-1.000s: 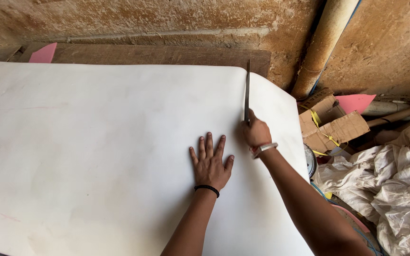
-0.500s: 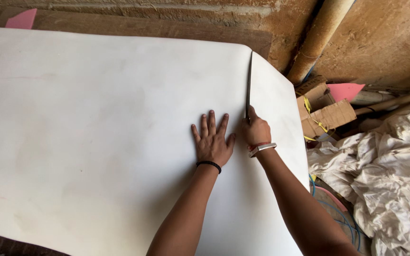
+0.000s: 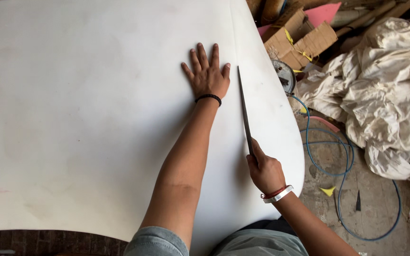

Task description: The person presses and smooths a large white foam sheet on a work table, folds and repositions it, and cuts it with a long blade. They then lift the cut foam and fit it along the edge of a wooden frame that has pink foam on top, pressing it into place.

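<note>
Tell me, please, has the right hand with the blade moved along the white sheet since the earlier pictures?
Yes. The right hand has drawn the long blade back toward the person along the white sheet, from level with the flat left hand to well below it.

Soft, even daylight is filling the scene, and the white sheet [image 3: 96,118] is reading bright without blown-out glare. A faint shadow is lying on the sheet just right of the left forearm, and another is sitting beneath the right hand [image 3: 264,170]. Focus is holding sharp across the sheet. Wide-angle distortion is bowing the sheet's right edge.
</note>
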A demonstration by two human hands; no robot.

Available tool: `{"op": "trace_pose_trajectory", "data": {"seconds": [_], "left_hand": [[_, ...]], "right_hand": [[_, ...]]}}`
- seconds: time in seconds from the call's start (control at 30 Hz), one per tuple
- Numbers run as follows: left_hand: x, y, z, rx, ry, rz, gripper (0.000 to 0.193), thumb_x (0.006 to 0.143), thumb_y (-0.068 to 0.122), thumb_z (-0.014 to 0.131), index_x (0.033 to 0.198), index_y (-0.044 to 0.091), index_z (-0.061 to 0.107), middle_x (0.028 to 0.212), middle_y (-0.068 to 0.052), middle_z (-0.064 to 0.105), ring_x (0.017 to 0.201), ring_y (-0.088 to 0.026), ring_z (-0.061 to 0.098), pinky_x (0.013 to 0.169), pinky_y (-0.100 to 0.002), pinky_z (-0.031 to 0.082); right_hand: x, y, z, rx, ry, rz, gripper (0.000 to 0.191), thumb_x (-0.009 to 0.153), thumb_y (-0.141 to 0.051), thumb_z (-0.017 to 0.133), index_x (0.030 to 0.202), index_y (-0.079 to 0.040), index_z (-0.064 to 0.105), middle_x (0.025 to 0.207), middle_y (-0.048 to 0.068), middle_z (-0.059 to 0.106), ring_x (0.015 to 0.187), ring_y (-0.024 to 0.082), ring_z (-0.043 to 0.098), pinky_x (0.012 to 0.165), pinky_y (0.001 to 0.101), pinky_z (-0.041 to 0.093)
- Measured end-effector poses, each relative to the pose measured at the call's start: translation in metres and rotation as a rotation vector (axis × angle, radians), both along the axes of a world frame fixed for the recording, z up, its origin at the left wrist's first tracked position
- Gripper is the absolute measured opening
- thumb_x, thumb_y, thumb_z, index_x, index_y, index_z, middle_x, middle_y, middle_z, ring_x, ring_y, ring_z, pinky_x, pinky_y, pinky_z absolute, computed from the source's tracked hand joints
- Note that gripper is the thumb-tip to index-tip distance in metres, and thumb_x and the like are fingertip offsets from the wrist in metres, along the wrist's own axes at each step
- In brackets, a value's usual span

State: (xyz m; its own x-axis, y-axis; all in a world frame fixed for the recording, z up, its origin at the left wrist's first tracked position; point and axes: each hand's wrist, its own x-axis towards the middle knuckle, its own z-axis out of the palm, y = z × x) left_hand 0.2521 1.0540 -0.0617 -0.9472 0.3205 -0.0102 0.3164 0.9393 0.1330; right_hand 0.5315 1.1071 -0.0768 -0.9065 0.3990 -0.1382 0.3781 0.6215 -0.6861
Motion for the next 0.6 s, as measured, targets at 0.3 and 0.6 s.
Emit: {"op": "trace_pose_trajectory", "data": {"seconds": [0.3,0.6], "left_hand": [[0.165,-0.097,-0.017,-0.007,0.054,-0.244,0.069,0.103,0.054,0.041,0.162,0.024,0.025,0.170,-0.013,0.015,0.156,-0.033,0.012,0.122,-0.061,0.007],[0.213,-0.109,-0.019,-0.056,0.098,-0.224,0.067,0.106,0.054,0.038,0.165,0.028,0.020,0.171,-0.013,0.010,0.157,-0.034,0.010,0.123,-0.064,0.006]], "right_hand": [[-0.037,0.002,-0.007,-0.023,0.135,-0.025,0.051,0.096,-0.014,0.060,0.146,-0.017,0.052,0.077,0.021,0.071,0.069,0.040,0.070,0.065,0.0480,0.056],[0.187,-0.090,-0.067,-0.072,0.087,-0.012,0.055,0.095,-0.015,0.062,0.148,-0.015,0.049,0.063,0.018,0.067,0.053,0.037,0.066,0.051,0.0471,0.052]]}}
